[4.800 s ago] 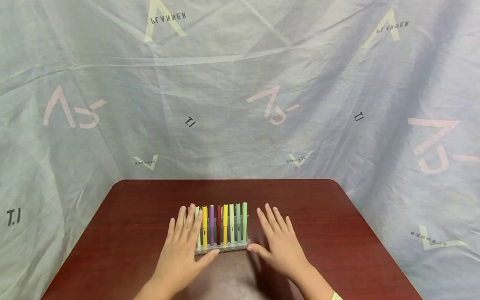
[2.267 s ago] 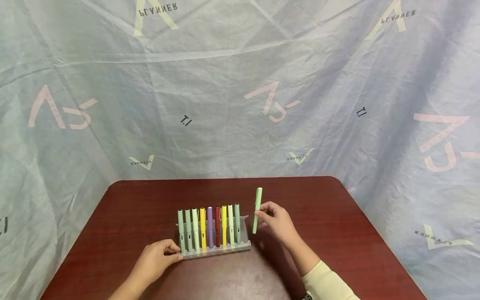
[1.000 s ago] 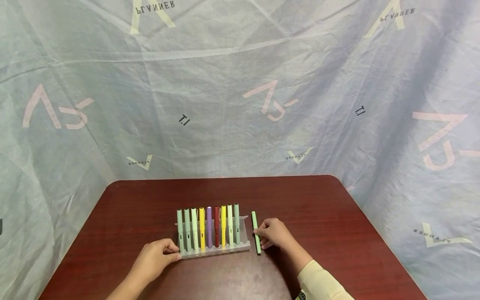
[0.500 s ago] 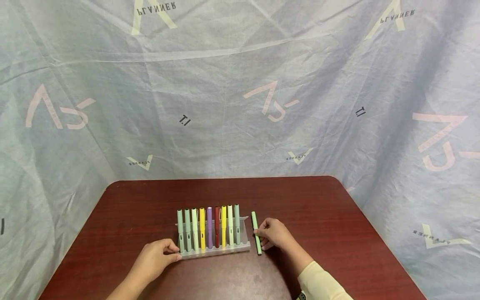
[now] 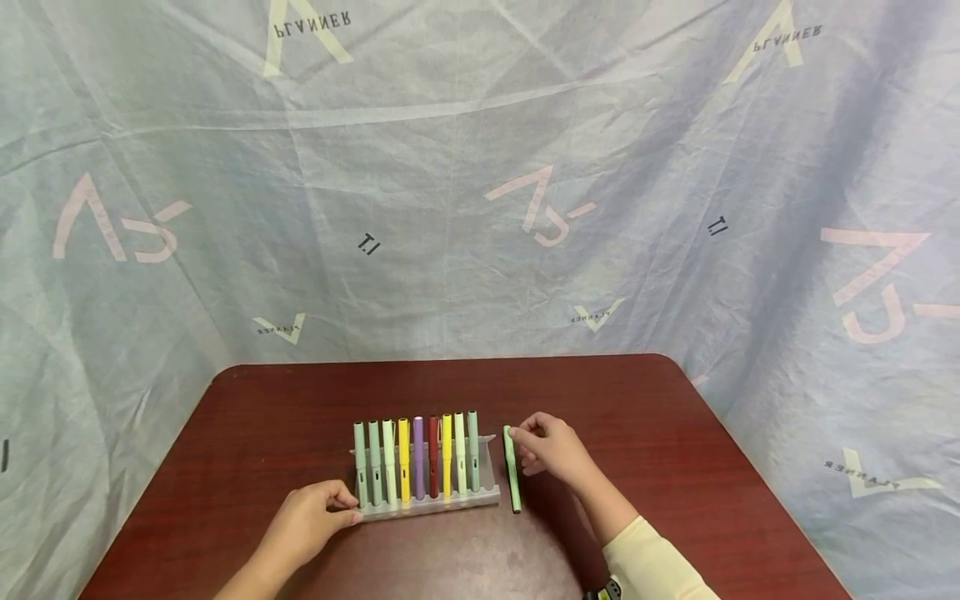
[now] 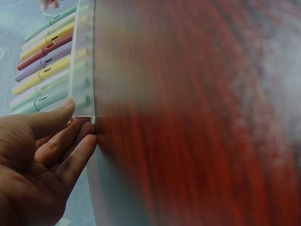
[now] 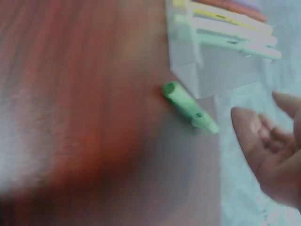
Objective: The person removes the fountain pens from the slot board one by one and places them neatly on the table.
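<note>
My left hand [image 5: 307, 517] pinches the left front corner of a clear plastic pen rack [image 5: 435, 505]; in the left wrist view, the thumb presses on top of the rack [image 6: 83, 70] with fingers under its end. Several capped pens lean in a row in it: grey-green, pale green, yellow, a purple pen [image 5: 418, 458] and a dark red pen [image 5: 433, 458]. A light green pen [image 5: 513, 483] lies on the table just right of the rack. Beside its far end is my right hand [image 5: 558, 450]; in the right wrist view, thumb and fingers are apart, off the pen [image 7: 186, 104].
The dark red wooden table [image 5: 645, 400] has rounded far corners. A pale printed cloth [image 5: 450, 208] hangs behind it and along both sides. The right forearm wears a light yellow sleeve [image 5: 652, 558] and a watch [image 5: 606, 592].
The right hand took the light green pen from the rack's right end, laid it on the table and let go, moving toward its far end. The left hand came onto the rack's corner and stayed.
</note>
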Motion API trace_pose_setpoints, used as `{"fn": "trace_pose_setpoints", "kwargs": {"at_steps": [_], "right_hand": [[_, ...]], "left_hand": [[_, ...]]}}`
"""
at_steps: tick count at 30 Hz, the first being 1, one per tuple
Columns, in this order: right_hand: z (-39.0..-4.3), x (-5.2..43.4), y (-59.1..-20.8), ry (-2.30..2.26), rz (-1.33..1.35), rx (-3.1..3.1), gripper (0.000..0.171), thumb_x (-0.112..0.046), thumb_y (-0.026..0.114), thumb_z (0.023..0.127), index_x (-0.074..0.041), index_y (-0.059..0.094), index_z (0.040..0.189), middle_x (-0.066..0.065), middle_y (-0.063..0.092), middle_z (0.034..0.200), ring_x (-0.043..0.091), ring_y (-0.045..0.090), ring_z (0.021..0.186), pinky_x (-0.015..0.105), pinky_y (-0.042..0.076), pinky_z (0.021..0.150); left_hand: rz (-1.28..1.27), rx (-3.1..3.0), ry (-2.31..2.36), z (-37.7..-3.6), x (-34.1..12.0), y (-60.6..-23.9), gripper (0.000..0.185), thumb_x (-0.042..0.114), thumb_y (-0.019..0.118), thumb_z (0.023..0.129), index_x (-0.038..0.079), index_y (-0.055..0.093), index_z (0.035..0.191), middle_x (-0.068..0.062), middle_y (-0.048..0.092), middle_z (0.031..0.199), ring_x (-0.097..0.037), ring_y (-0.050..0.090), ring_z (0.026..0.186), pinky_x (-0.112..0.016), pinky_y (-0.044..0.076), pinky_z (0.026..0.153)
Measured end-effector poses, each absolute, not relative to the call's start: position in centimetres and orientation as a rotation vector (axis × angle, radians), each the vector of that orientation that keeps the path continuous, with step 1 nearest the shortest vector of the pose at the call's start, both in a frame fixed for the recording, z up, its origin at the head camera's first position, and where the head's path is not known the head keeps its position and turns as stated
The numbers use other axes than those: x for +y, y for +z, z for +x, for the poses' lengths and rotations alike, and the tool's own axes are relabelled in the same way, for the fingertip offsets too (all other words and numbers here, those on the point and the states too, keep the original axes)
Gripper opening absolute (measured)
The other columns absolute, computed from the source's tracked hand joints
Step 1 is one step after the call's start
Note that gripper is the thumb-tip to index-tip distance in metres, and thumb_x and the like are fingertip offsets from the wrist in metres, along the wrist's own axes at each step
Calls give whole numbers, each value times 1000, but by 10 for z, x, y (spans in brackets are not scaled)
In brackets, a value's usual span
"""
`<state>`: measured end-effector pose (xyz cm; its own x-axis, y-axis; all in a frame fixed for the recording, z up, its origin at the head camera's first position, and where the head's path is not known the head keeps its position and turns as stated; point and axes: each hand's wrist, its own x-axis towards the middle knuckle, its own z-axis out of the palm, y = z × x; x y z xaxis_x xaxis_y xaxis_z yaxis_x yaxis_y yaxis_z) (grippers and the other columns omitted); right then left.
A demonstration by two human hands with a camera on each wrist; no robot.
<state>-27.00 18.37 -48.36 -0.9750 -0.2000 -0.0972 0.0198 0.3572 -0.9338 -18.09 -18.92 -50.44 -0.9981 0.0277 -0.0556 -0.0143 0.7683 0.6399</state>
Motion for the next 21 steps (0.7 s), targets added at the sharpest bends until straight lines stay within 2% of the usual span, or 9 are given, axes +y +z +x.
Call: {"fn": "trace_pose_setpoints", "kwargs": {"at_steps": [6,9,12,15,17,21], "right_hand": [[-266,169,-472,-1685,-380,2313,37,-29,70,92,3,66,111,22,67,93,31,66,81,48,57,78],[-263,161,-478,-1586,-450,2355,36,-32,69,93,-2,69,112,22,70,98,36,69,88,46,57,80],[-260,154,-485,-1501,-476,2404,37,-34,67,93,-6,69,117,18,70,108,32,71,89,45,57,81],[-257,147,-491,-1412,-488,2494,43,-39,67,93,-8,67,123,13,68,119,23,71,90,41,57,81],[-255,142,-494,-1383,-486,2539,45,-40,67,92,-7,66,123,10,69,118,19,71,87,38,57,78],[-254,136,-500,-1400,-458,2584,34,-37,69,91,-9,69,111,5,71,99,18,71,76,32,56,69]], "left_hand": [[20,2907,1058,-181,-189,-505,17,20,81,79,28,66,78,15,68,82,-9,64,81,-36,53,73],[21,2918,1051,-180,-189,-505,17,21,82,78,28,66,78,16,68,81,-9,65,81,-35,53,73],[37,2939,1043,-180,-189,-506,17,22,83,77,28,66,78,15,69,81,-10,66,82,-35,53,74],[53,2953,1040,-180,-190,-506,17,23,83,76,27,66,78,15,69,81,-11,66,82,-36,54,74],[57,2955,1045,-180,-190,-506,17,24,83,76,27,66,78,14,69,81,-11,66,82,-36,53,74],[50,2957,1048,-179,-190,-506,18,23,83,76,27,66,78,15,69,81,-9,66,81,-34,53,73]]}}
